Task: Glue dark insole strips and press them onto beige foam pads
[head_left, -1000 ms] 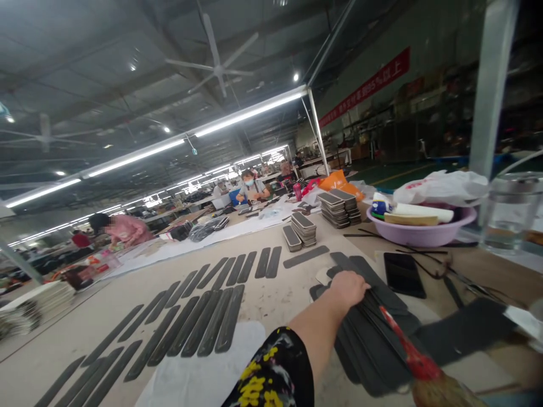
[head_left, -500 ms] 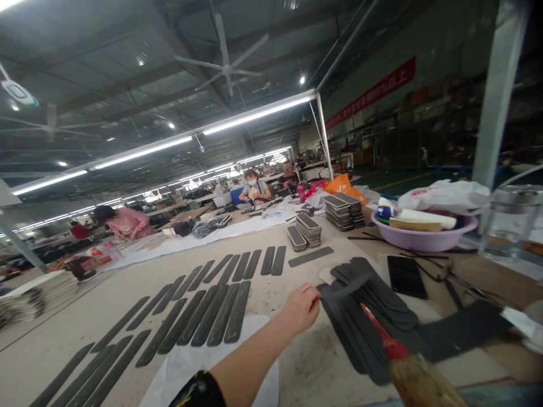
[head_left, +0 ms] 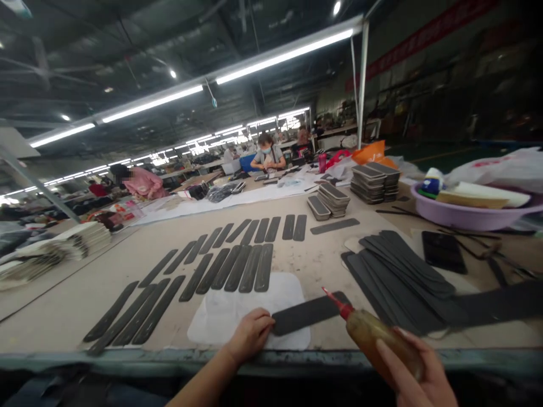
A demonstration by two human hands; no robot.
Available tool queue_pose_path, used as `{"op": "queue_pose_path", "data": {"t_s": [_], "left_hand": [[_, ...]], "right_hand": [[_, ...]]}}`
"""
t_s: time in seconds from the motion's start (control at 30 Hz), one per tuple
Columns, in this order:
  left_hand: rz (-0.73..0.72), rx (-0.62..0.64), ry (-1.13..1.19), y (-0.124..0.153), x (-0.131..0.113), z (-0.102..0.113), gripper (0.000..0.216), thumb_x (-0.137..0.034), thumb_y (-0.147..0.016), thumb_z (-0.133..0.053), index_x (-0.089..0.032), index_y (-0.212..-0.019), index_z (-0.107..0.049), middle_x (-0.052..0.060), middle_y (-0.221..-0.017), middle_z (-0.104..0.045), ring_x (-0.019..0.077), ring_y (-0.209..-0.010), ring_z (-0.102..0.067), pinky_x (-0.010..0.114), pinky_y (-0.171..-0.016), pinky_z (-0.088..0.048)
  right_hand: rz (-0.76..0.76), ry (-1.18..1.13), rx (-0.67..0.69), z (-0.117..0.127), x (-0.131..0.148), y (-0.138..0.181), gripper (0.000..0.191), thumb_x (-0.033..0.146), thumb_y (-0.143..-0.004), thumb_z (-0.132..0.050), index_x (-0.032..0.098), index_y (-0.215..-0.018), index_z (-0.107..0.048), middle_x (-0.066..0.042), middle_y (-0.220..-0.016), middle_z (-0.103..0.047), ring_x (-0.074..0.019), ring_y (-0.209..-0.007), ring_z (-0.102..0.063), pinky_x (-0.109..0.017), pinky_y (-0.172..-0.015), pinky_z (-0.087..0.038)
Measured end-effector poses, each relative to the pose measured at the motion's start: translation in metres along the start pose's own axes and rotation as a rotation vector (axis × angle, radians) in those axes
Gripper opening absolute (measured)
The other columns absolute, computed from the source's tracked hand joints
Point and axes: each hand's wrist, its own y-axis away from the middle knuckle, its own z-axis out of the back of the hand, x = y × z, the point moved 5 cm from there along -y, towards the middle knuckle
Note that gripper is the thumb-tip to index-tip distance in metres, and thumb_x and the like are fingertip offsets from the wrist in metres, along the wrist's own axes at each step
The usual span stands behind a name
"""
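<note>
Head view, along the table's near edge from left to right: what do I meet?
Rows of dark strips → left hand → single dark strip at its fingertips → glue bottle with a red nozzle → right hand holding the bottle.

Left hand [head_left: 250,338] curled, right hand [head_left: 418,376] gripping (both low).

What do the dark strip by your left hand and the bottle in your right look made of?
Dark strip: likely foam or rubbery sheet, matte grey-black, thin and flat. Bottle: seemingly translucent plastic, amber contents showing through, glossy red nozzle.
</note>
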Motion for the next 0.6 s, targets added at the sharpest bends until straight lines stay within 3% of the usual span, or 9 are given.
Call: {"op": "queue_pose_path", "data": {"t_s": [0.17, 0.33, 0.6], "left_hand": [[-0.126, -0.154, 0.001, 0.005, 0.008, -0.005, 0.021, -0.017, -0.086, -0.047, -0.018, -0.092, -0.068, 0.007, -0.089, -0.064, 0.0153, -0.084, -0.06, 0.028, -0.08, -0.052], [-0.184, -0.199, -0.026, 0.007, 0.01, -0.008, 0.019, -0.014, -0.085, -0.05, -0.018, -0.091, -0.068, 0.007, -0.089, -0.064, 0.015, -0.084, -0.059, 0.027, -0.078, -0.052], [-0.22, -0.168, -0.074, 0.007, 0.007, -0.009, 0.02, -0.012, -0.083, -0.05, -0.017, -0.09, -0.067, 0.006, -0.087, -0.063, 0.0157, -0.083, -0.057, 0.028, -0.076, -0.05]], "right_hand": [[0.268, 0.252, 0.223, -0.045, 0.011, 0.03, 0.042, 0.047, -0.072, -0.067, 0.02, -0.102, -0.055, -0.005, -0.1, -0.059, -0.0222, -0.09, -0.058, -0.035, -0.08, -0.048], [0.526, 0.39, 0.4, -0.072, 0.003, 0.048, 0.026, 0.036, -0.082, -0.061, 0.021, -0.101, -0.054, -0.005, -0.095, -0.056, -0.0207, -0.087, -0.055, -0.035, -0.077, -0.047], [0.668, 0.433, 0.539, -0.095, 0.003, 0.064, 0.022, 0.027, -0.085, -0.057, 0.02, -0.105, -0.051, -0.007, -0.093, -0.055, -0.0208, -0.085, -0.053, -0.035, -0.073, -0.048]]}}
